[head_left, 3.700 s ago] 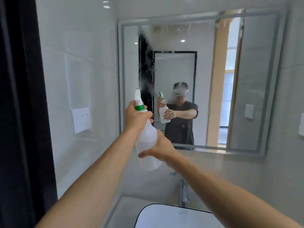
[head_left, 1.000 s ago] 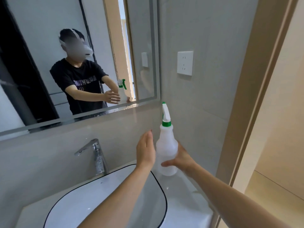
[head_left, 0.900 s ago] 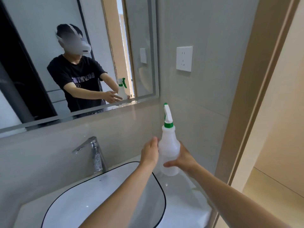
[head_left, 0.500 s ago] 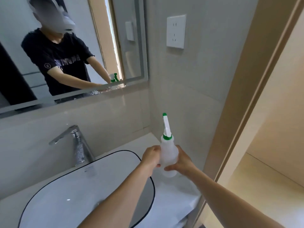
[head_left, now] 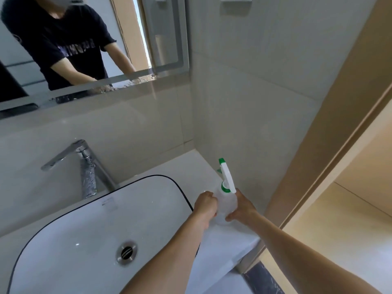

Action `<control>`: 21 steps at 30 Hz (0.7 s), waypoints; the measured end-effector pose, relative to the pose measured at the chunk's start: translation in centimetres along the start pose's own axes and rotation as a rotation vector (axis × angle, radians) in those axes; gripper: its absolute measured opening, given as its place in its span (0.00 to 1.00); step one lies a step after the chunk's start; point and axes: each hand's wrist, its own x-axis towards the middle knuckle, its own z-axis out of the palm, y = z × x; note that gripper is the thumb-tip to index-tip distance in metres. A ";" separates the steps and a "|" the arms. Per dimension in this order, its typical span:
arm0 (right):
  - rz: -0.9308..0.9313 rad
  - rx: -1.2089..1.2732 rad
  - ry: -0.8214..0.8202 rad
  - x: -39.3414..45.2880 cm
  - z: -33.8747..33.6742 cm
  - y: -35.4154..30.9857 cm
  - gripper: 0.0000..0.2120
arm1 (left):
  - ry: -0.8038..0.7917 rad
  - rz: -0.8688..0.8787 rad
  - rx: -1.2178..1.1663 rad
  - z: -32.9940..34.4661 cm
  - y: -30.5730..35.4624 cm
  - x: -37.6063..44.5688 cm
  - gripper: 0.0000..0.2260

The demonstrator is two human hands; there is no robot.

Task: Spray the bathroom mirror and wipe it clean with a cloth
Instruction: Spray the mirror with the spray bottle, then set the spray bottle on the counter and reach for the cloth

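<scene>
A translucent white spray bottle with a green collar and nozzle tip stands upright low over the white counter to the right of the basin. My left hand grips its left side and my right hand grips its right side. Whether its base touches the counter is hidden by my hands. The mirror fills the upper left, with water drops along its lower edge. No cloth is in view.
A white basin with a black rim and metal drain lies at lower left, a chrome faucet behind it. A tiled wall stands close to the bottle's right. A beige door frame runs down the right side.
The bottle came away from the mirror and down to the counter corner beside the basin, both hands staying on it. My view tilted downward, bringing the basin and drain into sight.
</scene>
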 end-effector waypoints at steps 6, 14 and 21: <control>0.000 0.037 -0.046 1.1 0.0 0.7 0.46 | -0.023 -0.028 0.028 0.5 -0.9 1.8 0.15; -0.066 0.171 0.021 2.7 -0.7 2.1 0.37 | -0.011 -0.018 0.025 -0.7 0.8 -0.7 0.09; -0.105 0.321 0.176 0.6 -4.6 -4.1 0.26 | 0.065 0.087 0.050 -5.1 4.8 -3.1 0.13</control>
